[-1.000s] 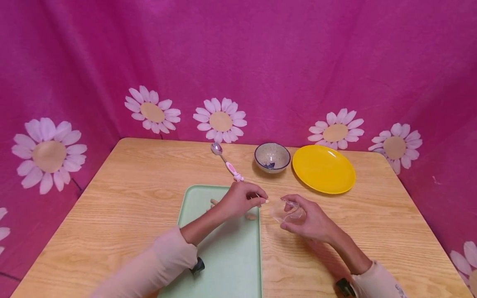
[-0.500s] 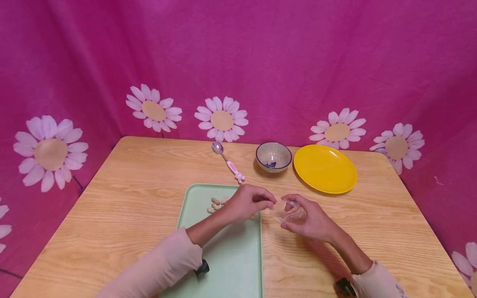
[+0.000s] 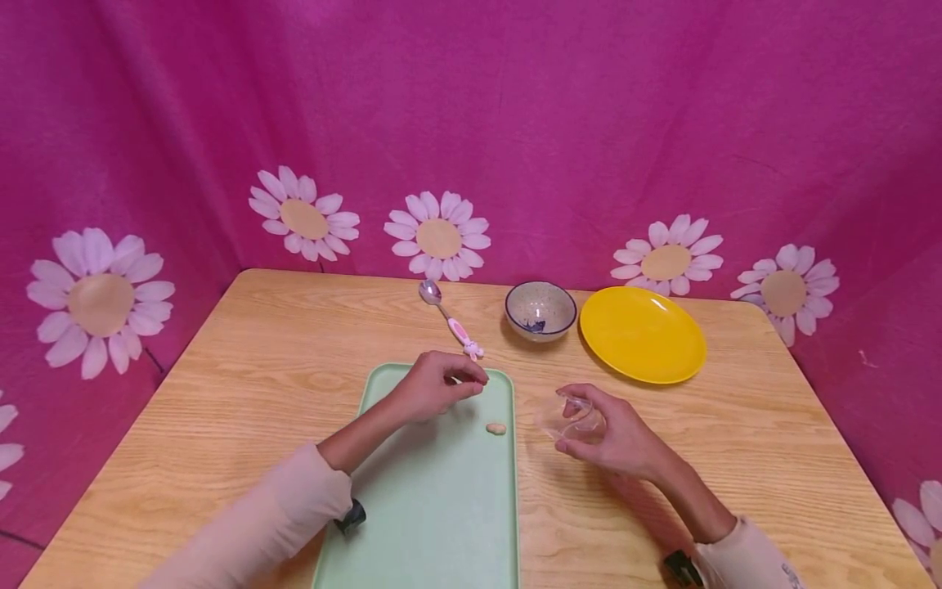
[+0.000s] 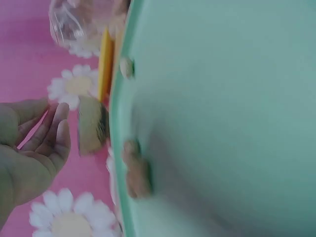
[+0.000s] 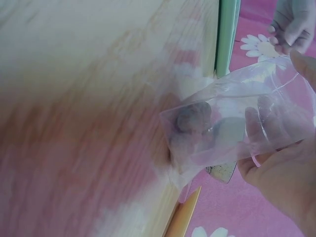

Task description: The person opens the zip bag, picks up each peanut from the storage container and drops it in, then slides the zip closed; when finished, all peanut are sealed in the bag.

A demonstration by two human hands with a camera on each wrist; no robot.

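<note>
My left hand (image 3: 441,384) hovers over the far end of the green tray (image 3: 434,507), fingers loosely bent, with nothing visible between thumb and fingertips. A single peanut (image 3: 496,429) lies near the tray's right edge. Other peanuts (image 4: 136,170) show on the tray in the left wrist view; the left hand covers them in the head view. To the right of the tray, my right hand (image 3: 618,429) holds a clear plastic bag (image 3: 570,417) with its opening spread. Through its wall, brownish peanuts (image 5: 193,117) are visible at the bottom in the right wrist view.
A spoon with a pink rabbit handle (image 3: 458,331) lies beyond the tray. Behind the bag stand a speckled bowl (image 3: 540,307) with a dark blue rim and a yellow plate (image 3: 640,335). A pink flowered curtain (image 3: 515,147) surrounds the wooden table (image 3: 221,425).
My left hand, which pinched a small pale peanut a second ago, went to the bag's mouth and has come back left over the tray without it. The right hand stays put.
</note>
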